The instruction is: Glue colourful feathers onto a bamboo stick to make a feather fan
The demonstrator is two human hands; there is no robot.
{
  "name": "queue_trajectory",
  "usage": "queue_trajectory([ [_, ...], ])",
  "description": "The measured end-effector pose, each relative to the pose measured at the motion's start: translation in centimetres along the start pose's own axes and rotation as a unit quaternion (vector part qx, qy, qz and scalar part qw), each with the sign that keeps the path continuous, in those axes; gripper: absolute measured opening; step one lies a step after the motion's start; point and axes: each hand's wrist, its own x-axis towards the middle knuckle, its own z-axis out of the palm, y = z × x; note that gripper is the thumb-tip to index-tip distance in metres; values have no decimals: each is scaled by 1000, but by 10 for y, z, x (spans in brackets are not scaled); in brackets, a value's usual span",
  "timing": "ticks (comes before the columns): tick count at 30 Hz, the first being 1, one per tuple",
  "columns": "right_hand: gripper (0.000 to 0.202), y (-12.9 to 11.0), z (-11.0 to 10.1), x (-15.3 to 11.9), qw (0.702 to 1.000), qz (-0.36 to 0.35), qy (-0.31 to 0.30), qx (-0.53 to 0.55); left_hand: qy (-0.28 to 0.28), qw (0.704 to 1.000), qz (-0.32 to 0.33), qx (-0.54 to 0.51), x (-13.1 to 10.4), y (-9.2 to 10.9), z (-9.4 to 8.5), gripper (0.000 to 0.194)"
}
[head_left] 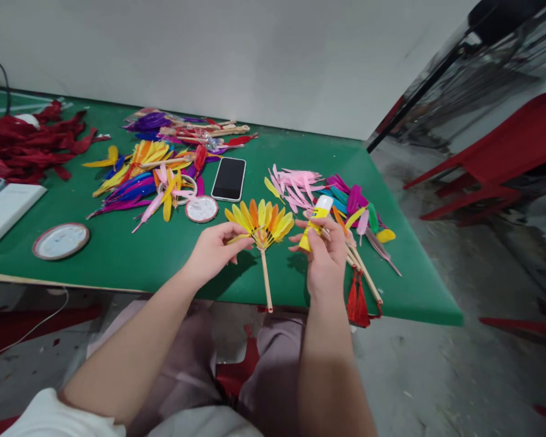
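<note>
A small feather fan [264, 221], yellow and orange with a thin wooden handle, lies near the front edge of the green table. My left hand [218, 249] is closed in a pinch at the fan's left edge, thumb and forefinger on a yellow feather there. On the other side, my right hand [323, 258] grips a yellow glue stick [316, 223] with a white end pointing up and away. Loose pink feathers [298, 182] lie just beyond the fan. Red tassels [358, 300] hang over the edge beside my right wrist, below wooden handles.
A phone [229, 179] and a tape roll [201, 209] lie beyond my left hand. Colourful feather bundles [150, 164] spread at the back left, near dark red ribbons [22, 142]. Another tape roll [60, 241] sits left. A red chair [505, 158] stands at right.
</note>
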Motion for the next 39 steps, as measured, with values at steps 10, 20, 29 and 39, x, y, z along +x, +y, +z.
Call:
queue_trajectory([
  [10,44,14,-25,14,988,-69,50,-130,97,829,381,398,-2,-9,-3,9],
  [20,36,25,-28,13,910,17,94,-404,166,790,490,330,-6,0,-1,24],
  [29,40,23,-25,14,862,29,115,-493,146,793,464,368,-2,-2,-2,9],
  [39,45,27,-27,17,856,40,103,-505,151,812,425,371,-1,-3,-2,6],
])
